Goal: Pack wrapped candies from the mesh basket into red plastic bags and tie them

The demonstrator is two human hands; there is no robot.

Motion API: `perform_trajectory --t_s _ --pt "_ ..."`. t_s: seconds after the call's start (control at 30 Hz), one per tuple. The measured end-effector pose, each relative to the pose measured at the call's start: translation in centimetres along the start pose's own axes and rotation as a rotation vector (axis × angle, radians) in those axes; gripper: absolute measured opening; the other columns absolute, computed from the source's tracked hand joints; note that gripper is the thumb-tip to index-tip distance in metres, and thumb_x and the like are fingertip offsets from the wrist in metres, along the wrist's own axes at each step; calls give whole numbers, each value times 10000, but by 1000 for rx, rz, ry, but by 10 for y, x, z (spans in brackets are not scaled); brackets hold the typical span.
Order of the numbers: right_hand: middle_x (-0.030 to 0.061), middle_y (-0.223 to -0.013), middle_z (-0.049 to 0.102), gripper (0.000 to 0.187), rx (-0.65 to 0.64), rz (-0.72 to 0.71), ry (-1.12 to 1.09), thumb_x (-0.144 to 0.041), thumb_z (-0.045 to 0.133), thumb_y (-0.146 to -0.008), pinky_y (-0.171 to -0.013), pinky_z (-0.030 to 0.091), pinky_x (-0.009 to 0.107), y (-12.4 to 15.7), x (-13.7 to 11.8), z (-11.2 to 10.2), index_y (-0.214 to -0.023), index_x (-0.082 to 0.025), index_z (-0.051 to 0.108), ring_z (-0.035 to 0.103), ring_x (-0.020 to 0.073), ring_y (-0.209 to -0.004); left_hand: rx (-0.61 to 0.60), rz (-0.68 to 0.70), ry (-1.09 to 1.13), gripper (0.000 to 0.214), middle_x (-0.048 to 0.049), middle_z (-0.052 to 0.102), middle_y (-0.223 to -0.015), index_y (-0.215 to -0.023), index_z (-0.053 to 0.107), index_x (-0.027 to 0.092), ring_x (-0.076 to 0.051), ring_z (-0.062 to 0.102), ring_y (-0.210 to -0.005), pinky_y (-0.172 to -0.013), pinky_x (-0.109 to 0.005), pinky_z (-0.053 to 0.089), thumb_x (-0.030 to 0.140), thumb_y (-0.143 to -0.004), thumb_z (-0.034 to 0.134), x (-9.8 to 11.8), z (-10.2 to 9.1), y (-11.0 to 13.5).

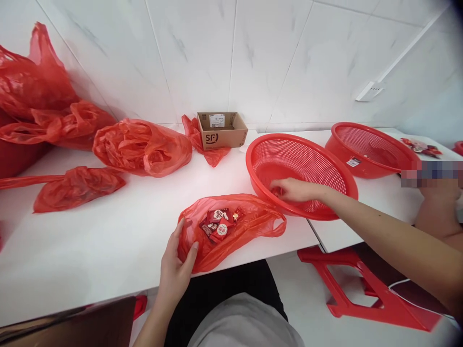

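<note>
Red bags (39,91), piled, bulging: far end of the white bench (144,231), beyond my left grip and well to its left.

Red bag, slim, filled, lying flat (79,188): nearer, left of my left grip and well apart from it.

Red bag, bundled and crumpled (144,147): beyond my left grip, slightly left.

Left grip (176,265), one: mine; thumb and fingers parted, holding the left end of an open red bag (249,226) between them.

Wrapped packets (219,224), several, red and dark red with white labels: inside that bag, just right of my left thumb.

Carton (224,137), brown, marked SF: upright near the wall, beyond both my grips, red plastic beside and before it.

Right grip (294,189), one: mine; lowered into a red perforated basket (307,154), fingers bent narrow at a small red piece (277,191); whether I have hold of it, I cannot tell.

Stool (365,289), red: below the bench, right of and nearer than my right grip.

Second red basket (376,144), labelled: beyond my right grip, to its right.

Small packets (421,147), mixed, loose: farther right.

Co-worker's arm (439,205), partly blurred: well right of my right grip.
</note>
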State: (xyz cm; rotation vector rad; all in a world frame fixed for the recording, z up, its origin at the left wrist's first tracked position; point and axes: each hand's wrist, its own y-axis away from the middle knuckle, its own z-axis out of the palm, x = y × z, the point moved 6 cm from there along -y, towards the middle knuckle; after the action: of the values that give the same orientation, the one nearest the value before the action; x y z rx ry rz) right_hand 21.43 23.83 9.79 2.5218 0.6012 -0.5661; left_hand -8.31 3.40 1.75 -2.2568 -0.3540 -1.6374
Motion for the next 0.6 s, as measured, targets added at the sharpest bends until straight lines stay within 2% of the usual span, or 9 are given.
perform_trajectory --t_s 0.13,0.2,0.27,0.33,0.4,0.47,0.53,0.6 --pt "22 -851 656 290 88 -59 -309 -459 677 -790 -696 491 313 17 -28 -27 -894 -226 539 617 160 -726 -6 0 5 623 -78 508 -1441 -1476 380 289 -248 407 -1381 -1176 -451 265 365 -899 601 -2 1 -1" --pt "-12 -755 629 312 82 -108 -483 -483 677 -801 -666 495 290 24 -50 -26 -874 -221 525 595 120 -633 11 -5 9 632 -80 497 -1451 -1479 375 288 -248 396 -1388 -1182 -451 249 371 -896 604 -2 1 -1" --pt "-15 -717 630 314 -3 -153 -582 -496 670 -813 -627 504 279 27 -74 -8 -856 -210 549 599 112 -591 18 -11 12 640 -78 490 -1460 -1482 371 292 -256 390 -1393 -1181 -451 249 375 -892 608 -2 1 -1" --pt "5 -746 665 310 -126 -185 -635 -512 631 -845 -608 521 286 24 -97 21 -870 -207 584 631 130 -599 13 -12 19 648 -77 491 -1460 -1486 364 296 -262 396 -1389 -1177 -453 258 375 -892 609 -3 1 0" --pt "20 -823 695 299 -212 -214 -642 -519 560 -893 -603 535 304 19 -115 51 -923 -227 614 659 153 -630 12 -12 26 651 -79 483 -1467 -1489 359 293 -265 397 -1389 -1176 -453 263 375 -893 608 -5 0 0" --pt "17 -993 704 293 -249 -269 -599 -511 488 -935 -647 549 332 16 -129 71 -1033 -277 634 682 178 -720 22 -3 26 653 -82 471 -1478 -1487 364 290 -268 389 -1394 -1179 -450 260 377 -890 615 -8 -1 0" --pt "1 -1163 671 317 -224 -328 -534 -505 462 -950 -749 551 362 15 -136 72 -1168 -331 611 681 201 -848 33 1 32 657 -80 457 -1491 -1487 362 297 -269 372 -1406 -1182 -446 256 374 -888 621 -11 -3 1" --pt "12 -1246 641 372 -117 -336 -478 -511 464 -948 -833 534 385 15 -129 53 -1257 -332 569 664 210 -924 37 2 43 659 -73 444 -1503 -1490 355 305 -264 358 -1415 -1186 -439 252 366 -890 622 -13 -4 2"
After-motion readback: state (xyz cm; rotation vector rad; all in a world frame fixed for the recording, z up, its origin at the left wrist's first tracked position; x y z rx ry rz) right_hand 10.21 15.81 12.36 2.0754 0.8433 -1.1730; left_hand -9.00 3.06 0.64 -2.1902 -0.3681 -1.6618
